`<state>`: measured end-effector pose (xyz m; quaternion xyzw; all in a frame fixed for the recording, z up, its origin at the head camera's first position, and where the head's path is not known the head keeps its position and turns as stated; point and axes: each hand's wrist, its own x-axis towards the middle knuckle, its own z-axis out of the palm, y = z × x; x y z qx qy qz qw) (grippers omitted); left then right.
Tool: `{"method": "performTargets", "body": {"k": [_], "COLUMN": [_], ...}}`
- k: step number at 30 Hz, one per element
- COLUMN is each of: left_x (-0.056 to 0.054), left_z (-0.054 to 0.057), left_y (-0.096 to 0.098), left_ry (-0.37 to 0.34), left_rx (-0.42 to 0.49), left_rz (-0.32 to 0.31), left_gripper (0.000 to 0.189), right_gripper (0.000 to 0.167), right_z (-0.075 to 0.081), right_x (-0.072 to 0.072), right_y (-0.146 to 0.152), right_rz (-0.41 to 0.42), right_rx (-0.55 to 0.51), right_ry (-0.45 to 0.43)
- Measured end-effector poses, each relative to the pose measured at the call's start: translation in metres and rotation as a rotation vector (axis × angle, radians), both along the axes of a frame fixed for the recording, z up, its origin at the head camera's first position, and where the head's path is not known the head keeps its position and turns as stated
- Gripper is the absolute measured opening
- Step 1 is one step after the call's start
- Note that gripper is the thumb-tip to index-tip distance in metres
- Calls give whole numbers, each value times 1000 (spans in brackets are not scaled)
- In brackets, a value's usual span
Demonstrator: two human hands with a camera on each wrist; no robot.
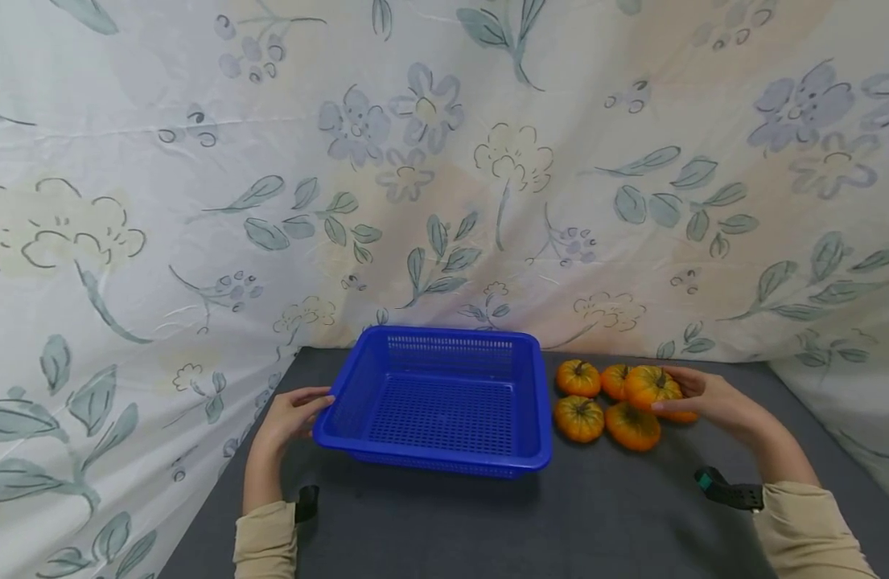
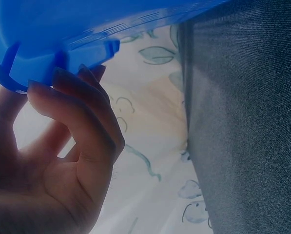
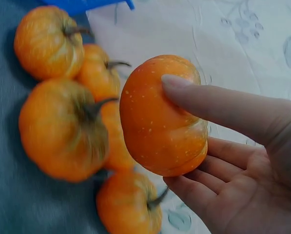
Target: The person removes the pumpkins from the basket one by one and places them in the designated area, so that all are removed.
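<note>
A blue plastic basket (image 1: 538, 402) with a slotted floor is at the middle of the dark table. My left hand (image 1: 292, 418) grips its left rim, thumb on one side and curled fingers (image 2: 84, 114) under the lip in the left wrist view. To the basket's right, my right hand (image 1: 719, 402) holds a small orange pumpkin (image 3: 160, 122) between thumb and fingers, above the others. Its stem shows in the head view but not in the right wrist view. Several more small pumpkins (image 1: 578, 418) with dry stems sit close together below and left of it.
The dark cloth-covered table (image 1: 444, 531) extends in front of the basket. Behind it hangs a white floral curtain (image 1: 444, 161), which also borders the table on both sides. A dark band (image 1: 730, 490) is on the right wrist, another (image 1: 306, 504) on the left.
</note>
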<state>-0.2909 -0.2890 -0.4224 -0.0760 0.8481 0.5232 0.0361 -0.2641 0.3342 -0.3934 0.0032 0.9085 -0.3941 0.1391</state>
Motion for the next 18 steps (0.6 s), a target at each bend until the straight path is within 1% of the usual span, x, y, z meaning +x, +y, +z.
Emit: {"method": "performTargets", "body": {"k": [6,11,13,18], "left_x": [1,0,0,1], "left_z": [0,1,1,1], "left_y": [-2,-2,-2,-1], "left_ry": [9,8,9,12], "left_rx": [-1,-1,-6,-19], "left_rz": [-9,-3,-7,-15], "left_gripper": [51,51,51,51], "right_gripper": [104,103,102,103], "right_z": [-5,-11,-15,-24], "right_x": [7,10,12,14], "right_y": [20,33,37,46], "right_rz": [0,-4,-4,-36], "right_rx": [25,87,114,152], "right_ry": [-35,-63,-60,-78]}}
